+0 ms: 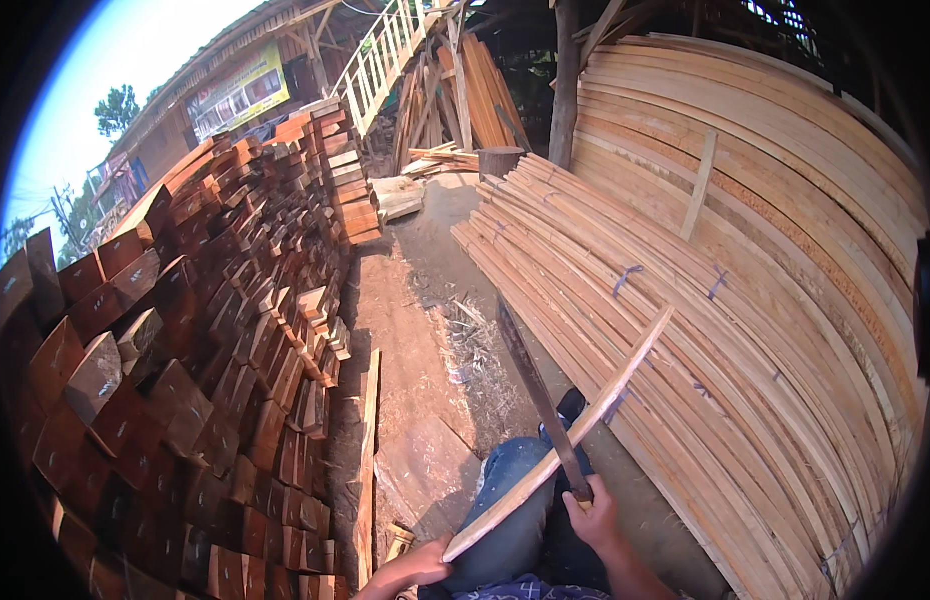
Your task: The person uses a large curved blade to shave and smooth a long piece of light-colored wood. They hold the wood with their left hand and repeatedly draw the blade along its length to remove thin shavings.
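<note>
A long, pale wooden strip (515,492) slants across my lap, from low near my body up to the right over a pile of thin battens. Its lower end is in my left hand (422,566), with the fingers closed around it. My right hand (593,515) is closed on the short handle of a machete (531,375). The long dark blade points forward and slightly left, crossing the strip just ahead of my right hand. Whether its edge bites into the wood cannot be made out. My legs in blue jeans (510,475) are bent beneath the strip.
Bundled battens (595,270) lie at right, bound with purple ties, before tall stacked planks (755,170). Dark reddish beams (185,400) are piled high at left. A loose board (369,450) lies on the dirt path (405,350). A wooden post (563,90) stands farther back.
</note>
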A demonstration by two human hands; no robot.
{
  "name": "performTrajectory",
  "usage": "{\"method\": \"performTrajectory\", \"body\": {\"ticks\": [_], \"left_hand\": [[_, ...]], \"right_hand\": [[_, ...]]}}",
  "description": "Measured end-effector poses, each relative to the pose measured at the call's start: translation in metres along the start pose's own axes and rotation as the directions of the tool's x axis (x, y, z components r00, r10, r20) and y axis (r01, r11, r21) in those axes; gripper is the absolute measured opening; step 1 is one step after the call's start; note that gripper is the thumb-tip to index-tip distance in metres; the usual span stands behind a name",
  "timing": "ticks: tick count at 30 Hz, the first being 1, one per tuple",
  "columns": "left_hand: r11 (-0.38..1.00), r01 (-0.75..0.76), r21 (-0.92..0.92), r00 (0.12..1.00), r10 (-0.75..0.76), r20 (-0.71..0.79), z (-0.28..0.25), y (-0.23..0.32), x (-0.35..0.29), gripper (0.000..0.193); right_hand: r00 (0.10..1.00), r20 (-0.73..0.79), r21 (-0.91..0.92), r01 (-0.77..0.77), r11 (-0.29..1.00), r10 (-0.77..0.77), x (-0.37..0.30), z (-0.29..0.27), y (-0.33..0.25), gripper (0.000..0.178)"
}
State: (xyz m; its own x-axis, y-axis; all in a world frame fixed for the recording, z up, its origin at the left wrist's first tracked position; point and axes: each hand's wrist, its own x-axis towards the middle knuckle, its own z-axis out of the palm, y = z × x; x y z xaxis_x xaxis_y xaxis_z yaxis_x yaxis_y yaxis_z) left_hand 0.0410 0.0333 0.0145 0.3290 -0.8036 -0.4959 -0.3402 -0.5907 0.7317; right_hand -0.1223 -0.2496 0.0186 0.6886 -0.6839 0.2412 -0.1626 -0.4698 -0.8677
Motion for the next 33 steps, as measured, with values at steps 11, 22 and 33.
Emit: {"method": "performTrajectory", "body": {"ticks": [11,22,33], "left_hand": [[0.998,0.058,-0.023,0.998,-0.058,-0.022,0.0,0.003,0.0,0.047],[0.981,-0.096,-0.166,0.993,0.083,-0.089,0.011,-0.023,0.005,0.057],[0.998,0.029,-0.055,0.99,-0.036,-0.136,0.016,-0.026,-0.01,0.059]], "right_hand": [[0.93,0.121,-0.626,0.343,0.701,-0.347,0.053,-0.03,0.0,0.02],[0.989,0.082,-0.642,0.146,0.753,-0.122,0.094,-0.048,0.005,0.02],[0.959,0.081,-0.745,0.24,0.623,-0.272,0.174,-0.076,0.016,0.02]]}}
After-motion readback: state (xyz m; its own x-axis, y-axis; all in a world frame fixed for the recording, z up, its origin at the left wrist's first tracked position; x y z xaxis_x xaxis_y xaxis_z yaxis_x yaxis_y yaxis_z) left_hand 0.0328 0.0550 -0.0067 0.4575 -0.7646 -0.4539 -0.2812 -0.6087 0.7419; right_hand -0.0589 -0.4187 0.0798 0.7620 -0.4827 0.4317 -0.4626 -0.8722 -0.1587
